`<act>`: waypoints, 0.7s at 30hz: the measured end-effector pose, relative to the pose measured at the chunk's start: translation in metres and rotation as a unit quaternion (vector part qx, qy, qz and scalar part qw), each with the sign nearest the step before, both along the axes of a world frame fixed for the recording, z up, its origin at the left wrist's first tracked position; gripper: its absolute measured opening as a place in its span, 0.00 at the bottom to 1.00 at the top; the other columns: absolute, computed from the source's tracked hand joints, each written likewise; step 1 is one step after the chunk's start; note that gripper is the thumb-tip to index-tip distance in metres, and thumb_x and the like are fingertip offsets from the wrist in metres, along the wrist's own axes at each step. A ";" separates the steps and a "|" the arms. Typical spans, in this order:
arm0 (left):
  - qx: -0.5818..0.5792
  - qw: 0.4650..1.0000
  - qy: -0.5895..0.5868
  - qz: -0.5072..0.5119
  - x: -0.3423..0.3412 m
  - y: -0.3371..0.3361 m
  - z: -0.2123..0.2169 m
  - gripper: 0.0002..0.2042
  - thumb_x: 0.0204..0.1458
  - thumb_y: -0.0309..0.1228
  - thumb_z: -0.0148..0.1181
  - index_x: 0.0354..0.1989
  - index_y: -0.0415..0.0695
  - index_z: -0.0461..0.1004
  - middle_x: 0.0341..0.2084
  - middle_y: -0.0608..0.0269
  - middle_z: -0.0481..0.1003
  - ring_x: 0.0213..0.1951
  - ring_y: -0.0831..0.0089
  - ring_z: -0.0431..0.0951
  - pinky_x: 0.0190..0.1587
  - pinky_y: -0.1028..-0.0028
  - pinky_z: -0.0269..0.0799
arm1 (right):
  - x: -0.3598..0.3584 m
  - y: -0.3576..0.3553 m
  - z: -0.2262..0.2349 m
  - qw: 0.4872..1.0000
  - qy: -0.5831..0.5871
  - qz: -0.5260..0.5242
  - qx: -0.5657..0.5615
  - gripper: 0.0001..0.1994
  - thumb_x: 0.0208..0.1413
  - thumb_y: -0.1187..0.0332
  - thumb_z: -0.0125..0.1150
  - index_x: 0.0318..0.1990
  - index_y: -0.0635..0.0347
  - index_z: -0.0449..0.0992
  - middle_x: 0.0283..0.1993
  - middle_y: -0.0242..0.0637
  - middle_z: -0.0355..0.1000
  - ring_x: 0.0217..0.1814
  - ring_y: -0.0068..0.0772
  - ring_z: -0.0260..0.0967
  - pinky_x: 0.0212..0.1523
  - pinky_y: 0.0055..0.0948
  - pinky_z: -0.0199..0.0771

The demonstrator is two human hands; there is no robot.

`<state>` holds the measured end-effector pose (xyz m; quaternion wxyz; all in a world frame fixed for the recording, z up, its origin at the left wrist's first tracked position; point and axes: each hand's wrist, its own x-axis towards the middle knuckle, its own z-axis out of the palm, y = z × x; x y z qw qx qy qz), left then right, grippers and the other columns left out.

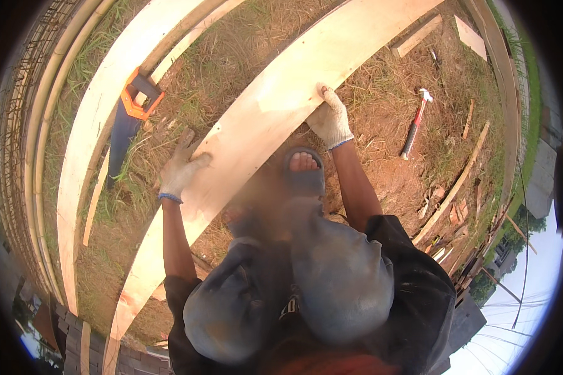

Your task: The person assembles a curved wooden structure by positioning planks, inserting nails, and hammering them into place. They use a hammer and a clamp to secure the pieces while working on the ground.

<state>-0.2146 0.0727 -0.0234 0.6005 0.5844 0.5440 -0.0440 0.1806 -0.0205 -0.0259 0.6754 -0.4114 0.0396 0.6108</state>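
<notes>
While the long pale wooden board (275,106) slants across the grassy ground (231,50), both gloved hands grip it: left hand (180,170) on its left edge, right hand (331,120) on its right edge. Left of the board lies an orange-handled handsaw (128,115), right of it a hammer (416,125).

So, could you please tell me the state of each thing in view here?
Long plywood board: held at both long edges, slanting across the view.
Left hand: gloved, gripping the board's left edge.
Right hand: gloved, gripping the board's right edge.
Handsaw: lying idle beside the second board.
Hammer: lying untouched on the dirt.
</notes>
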 end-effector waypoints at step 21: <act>-0.020 0.999 0.020 -0.043 0.005 0.003 -0.001 0.36 0.55 0.54 0.67 0.73 0.57 0.73 0.82 0.63 0.52 0.79 0.59 0.57 0.78 0.60 0.54 | -0.014 -0.084 0.024 0.989 -0.058 0.088 -0.102 0.35 0.67 0.58 0.65 0.75 0.63 0.60 0.76 0.51 0.61 0.73 0.48 0.66 0.71 0.51 0.71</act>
